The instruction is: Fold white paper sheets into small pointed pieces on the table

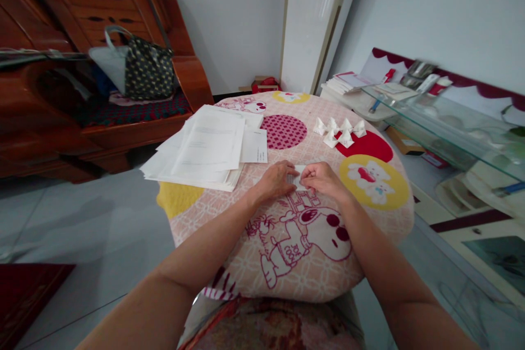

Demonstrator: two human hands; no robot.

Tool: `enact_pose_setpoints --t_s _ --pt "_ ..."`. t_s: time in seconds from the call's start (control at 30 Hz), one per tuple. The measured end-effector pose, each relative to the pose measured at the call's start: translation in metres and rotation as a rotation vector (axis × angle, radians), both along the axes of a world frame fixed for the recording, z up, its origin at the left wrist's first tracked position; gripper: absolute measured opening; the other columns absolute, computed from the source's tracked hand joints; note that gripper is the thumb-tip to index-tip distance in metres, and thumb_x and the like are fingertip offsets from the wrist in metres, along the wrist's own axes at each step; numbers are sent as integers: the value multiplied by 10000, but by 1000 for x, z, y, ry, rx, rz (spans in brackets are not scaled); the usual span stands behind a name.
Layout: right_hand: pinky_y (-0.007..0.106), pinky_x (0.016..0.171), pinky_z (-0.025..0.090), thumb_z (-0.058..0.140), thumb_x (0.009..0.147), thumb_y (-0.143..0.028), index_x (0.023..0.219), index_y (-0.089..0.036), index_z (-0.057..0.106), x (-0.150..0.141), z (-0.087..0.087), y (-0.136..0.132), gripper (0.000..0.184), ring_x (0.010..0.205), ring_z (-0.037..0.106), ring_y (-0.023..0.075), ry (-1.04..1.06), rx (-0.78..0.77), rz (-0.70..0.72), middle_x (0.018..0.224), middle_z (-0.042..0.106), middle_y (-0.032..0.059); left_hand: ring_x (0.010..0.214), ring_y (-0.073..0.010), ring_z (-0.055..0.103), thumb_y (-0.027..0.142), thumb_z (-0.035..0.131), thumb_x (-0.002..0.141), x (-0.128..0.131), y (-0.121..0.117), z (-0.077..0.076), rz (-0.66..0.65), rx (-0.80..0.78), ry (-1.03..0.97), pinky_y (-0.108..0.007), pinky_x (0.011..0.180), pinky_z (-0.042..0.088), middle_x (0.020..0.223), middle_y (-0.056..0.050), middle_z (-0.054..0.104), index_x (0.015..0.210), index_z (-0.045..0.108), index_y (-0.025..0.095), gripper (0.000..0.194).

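Note:
On the cloth-covered round table, a small piece of white paper (299, 176) lies between my two hands. My left hand (277, 179) rests on its left side, thumb and fingers apart, pressing down at its edge. Fingers bent together, my right hand (322, 178) pinches the right part of the same paper. Part of the paper is hidden under the fingers. Beyond my right hand stand several small folded paper shapes (345, 138) with pointed tops, grouped in two rows. A stack of white paper sheets (209, 139) lies to the left, with faint print on some.
The patterned tablecloth (246, 262) covers the table up to my lap. A glass-topped cabinet (447, 131) with assorted items stands close on the right. Left of the table is a wooden bench (98, 136) holding a dotted bag (148, 68). A tall white air conditioner (307, 27) stands behind.

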State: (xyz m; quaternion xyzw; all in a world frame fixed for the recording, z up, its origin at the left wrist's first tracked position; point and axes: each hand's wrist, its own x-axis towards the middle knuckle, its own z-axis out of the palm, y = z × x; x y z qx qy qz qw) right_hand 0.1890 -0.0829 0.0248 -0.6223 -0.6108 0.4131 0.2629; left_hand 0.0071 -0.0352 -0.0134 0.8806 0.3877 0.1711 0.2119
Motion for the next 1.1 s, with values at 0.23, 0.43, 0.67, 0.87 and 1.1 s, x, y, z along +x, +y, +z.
enact_pose_setpoints --t_s 0.23,0.43,0.67,0.87,1.1 --pt "201 398 350 654 699 -25 638 -167 611 -10 -9 -1 160 387 525 103 -108 -34 42 452 554 -46 1213 -266 634 189 707 733 -6 4 -3 -45 -5 -3 -400 1090 498 1364 -76 658 1195 756 232 467" --pt "202 398 334 663 708 -25 633 -170 600 -9 -8 -2 175 372 501 96 -107 -39 37 438 545 -50 1370 -293 527 99 651 725 -25 17 -5 -158 -71 63 -459 1173 411 1530 -70 537 1331 670 244 623" --pt "193 409 344 613 697 -13 623 -171 597 -8 -8 -1 176 377 500 94 -149 -57 47 421 530 -49 1493 -260 392 20 588 724 -44 29 -4 -325 -130 142 -436 1218 339 1669 -21 351 1481 513 304 812" --pt "199 412 352 605 626 -21 570 -170 608 27 4 -1 159 380 506 99 -267 -167 54 448 568 -37 1474 -258 426 88 663 756 -49 31 1 -351 -94 141 -399 1207 359 1654 -59 378 1496 491 277 783" --pt "242 601 463 714 774 -163 769 -165 681 17 2 -5 34 632 629 140 -202 287 120 694 686 8 1447 -290 463 288 839 750 -42 21 -2 -299 -27 80 -440 1200 368 1596 -121 460 1442 539 237 756"
